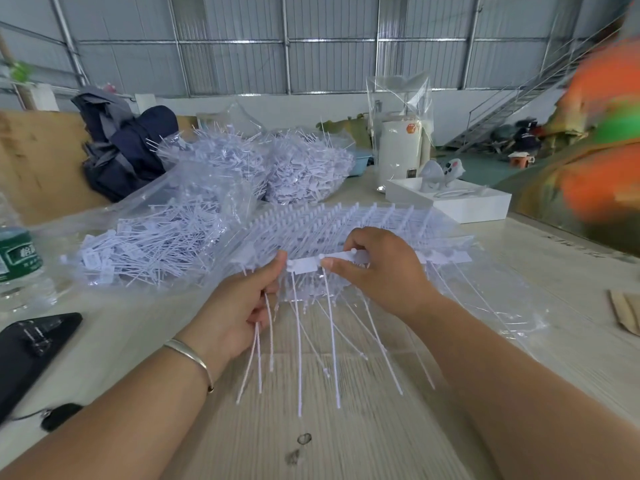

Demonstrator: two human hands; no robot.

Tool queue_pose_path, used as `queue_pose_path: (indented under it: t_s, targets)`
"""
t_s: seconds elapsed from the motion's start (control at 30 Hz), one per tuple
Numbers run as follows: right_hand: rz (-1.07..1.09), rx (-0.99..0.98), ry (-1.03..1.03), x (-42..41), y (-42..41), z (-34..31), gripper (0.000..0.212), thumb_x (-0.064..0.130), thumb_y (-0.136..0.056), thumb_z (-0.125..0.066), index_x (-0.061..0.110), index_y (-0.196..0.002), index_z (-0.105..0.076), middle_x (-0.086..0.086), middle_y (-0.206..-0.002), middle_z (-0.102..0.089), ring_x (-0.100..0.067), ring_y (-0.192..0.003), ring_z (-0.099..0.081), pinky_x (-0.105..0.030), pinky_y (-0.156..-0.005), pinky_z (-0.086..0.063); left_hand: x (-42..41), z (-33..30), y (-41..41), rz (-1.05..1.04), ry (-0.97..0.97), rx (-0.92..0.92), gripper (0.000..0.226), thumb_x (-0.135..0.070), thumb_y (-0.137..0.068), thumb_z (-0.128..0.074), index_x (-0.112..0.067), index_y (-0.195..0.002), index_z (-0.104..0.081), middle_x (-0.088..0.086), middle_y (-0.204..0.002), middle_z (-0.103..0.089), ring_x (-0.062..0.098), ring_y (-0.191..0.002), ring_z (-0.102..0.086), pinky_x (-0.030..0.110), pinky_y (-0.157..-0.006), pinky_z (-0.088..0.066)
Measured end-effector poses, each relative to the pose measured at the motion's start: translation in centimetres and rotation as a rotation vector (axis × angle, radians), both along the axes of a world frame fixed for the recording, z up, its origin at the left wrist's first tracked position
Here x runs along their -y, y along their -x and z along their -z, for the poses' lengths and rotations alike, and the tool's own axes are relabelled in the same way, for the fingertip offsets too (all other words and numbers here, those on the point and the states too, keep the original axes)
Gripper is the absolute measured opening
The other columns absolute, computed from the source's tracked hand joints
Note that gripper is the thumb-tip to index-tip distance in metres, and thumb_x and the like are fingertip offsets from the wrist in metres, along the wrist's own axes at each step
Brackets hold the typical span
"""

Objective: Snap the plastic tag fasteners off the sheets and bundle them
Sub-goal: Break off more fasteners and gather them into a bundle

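A stack of white plastic fastener sheets (360,220) lies on the table in front of me, thin tails hanging toward me. My left hand (242,303) grips a few loose fasteners (258,355) by their upper ends, their tails pointing down. My right hand (381,268) pinches the white tag strip (306,264) at the sheet's near edge, thumb on top. Both hands meet at that edge.
Clear bags of loose fasteners (149,244) lie left and behind (304,168). A water bottle (17,258) and a black device (31,344) sit at the left. A white box (460,202) and white canister (400,150) stand behind. A person in orange (595,140) is at right.
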State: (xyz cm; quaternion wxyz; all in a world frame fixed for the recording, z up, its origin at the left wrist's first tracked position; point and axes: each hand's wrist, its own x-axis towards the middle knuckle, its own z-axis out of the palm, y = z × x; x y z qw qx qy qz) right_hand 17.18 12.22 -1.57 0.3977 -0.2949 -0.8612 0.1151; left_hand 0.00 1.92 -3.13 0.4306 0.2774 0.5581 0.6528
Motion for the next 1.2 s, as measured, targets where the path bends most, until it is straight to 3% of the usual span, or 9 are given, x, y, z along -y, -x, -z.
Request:
queue_pose_path:
  t_s: [0.1,0.23,0.33,0.53,0.67,0.73,0.87,0.97,1.2]
  targets:
    - [0.028,0.045,-0.056,-0.1,0.0,0.0,0.04,0.057,-0.081,-0.063,0.019,-0.077,-0.055,0.011,-0.067,-0.044,-0.004,-0.061,-0.04,-0.019,-0.052,-0.024,0.1,0.0,0.2,-0.026,-0.009,0.054,0.015,-0.025,-0.069,-0.08,-0.02,-0.069,-0.066,-0.01,-0.048,-0.029,0.003,-0.035,-0.023,0.015,-0.029,-0.017]
    - [0.038,0.043,-0.071,-0.2,0.0,0.0,0.024,0.04,-0.088,-0.063,0.018,-0.081,-0.056,0.004,-0.075,-0.052,-0.012,-0.073,-0.045,-0.02,-0.057,-0.028,-0.1,0.3,0.8,-0.115,0.095,0.105,0.016,-0.01,-0.085,-0.069,-0.014,-0.075,-0.057,-0.006,-0.045,-0.043,0.002,-0.033,-0.036,0.011,-0.028,-0.026]
    - [0.001,0.021,-0.048,0.0,0.0,0.0,0.015,0.025,-0.091,-0.059,0.018,-0.079,-0.055,0.004,-0.073,-0.051,-0.015,-0.075,-0.045,-0.026,-0.063,-0.03,0.1,0.2,0.5,-0.036,0.085,0.183,0.02,-0.016,-0.091,-0.064,-0.017,-0.075,-0.052,-0.007,-0.045,-0.039,0.001,-0.03,-0.03,0.011,-0.026,-0.02]
    - [-0.022,0.067,-0.017,0.3,0.1,0.1,0.011,0.018,-0.089,-0.056,0.013,-0.078,-0.058,0.004,-0.071,-0.05,-0.014,-0.075,-0.045,-0.027,-0.06,-0.031,0.1,0.4,-0.3,-0.003,0.089,0.013,0.027,-0.039,-0.087,-0.067,-0.012,-0.084,-0.061,-0.006,-0.049,-0.041,0.003,-0.033,-0.025,0.013,-0.029,-0.016]
    - [-0.027,0.052,-0.028,0.5,0.0,-0.1,0.006,0.018,-0.086,-0.059,0.015,-0.081,-0.058,0.013,-0.067,-0.043,-0.012,-0.072,-0.043,-0.027,-0.062,-0.028,0.3,0.2,-0.6,0.024,0.06,-0.008,0.024,-0.034,-0.065,-0.08,-0.012,-0.064,-0.071,-0.003,-0.056,-0.046,0.004,-0.038,-0.028,0.014,-0.03,-0.017]
    - [-0.037,0.052,-0.047,0.8,0.1,-0.2,0.004,0.019,-0.086,-0.06,0.015,-0.085,-0.059,0.015,-0.067,-0.042,-0.012,-0.072,-0.044,-0.027,-0.067,-0.027,0.2,0.3,-0.6,-0.007,0.048,-0.044,0.024,-0.025,-0.066,-0.083,-0.011,-0.071,-0.065,-0.002,-0.058,-0.047,0.004,-0.037,-0.027,0.014,-0.031,-0.017]
    - [-0.002,0.107,-0.162,1.1,0.3,-0.3,0.01,0.027,-0.088,-0.06,0.016,-0.089,-0.061,0.008,-0.076,-0.054,-0.014,-0.076,-0.05,-0.035,-0.086,-0.034,-0.1,0.5,-0.5,-0.079,0.008,-0.072,0.021,-0.013,-0.079,-0.077,-0.011,-0.07,-0.059,0.0,-0.057,-0.048,0.004,-0.034,-0.026,0.014,-0.031,-0.017]
    - [0.206,0.136,-0.34,1.1,0.4,-0.3,0.024,0.043,-0.088,-0.058,0.019,-0.087,-0.06,0.006,-0.079,-0.059,-0.016,-0.078,-0.053,-0.036,-0.1,-0.024,-0.2,0.5,-0.4,-0.117,-0.011,-0.106,0.018,-0.012,-0.082,-0.075,-0.009,-0.072,-0.06,0.002,-0.057,-0.05,0.005,-0.033,-0.027,0.014,-0.032,-0.018]
    - [0.27,0.071,-0.165,-0.2,0.1,-0.1,0.058,0.081,-0.072,-0.04,0.023,-0.073,-0.05,0.009,-0.069,-0.051,-0.013,-0.073,-0.05,-0.038,-0.091,-0.028,0.0,0.5,-0.3,-0.132,-0.012,-0.125,0.021,-0.019,-0.085,-0.073,-0.001,-0.091,-0.066,0.001,-0.06,-0.056,0.004,-0.035,-0.03,0.014,-0.031,-0.021]
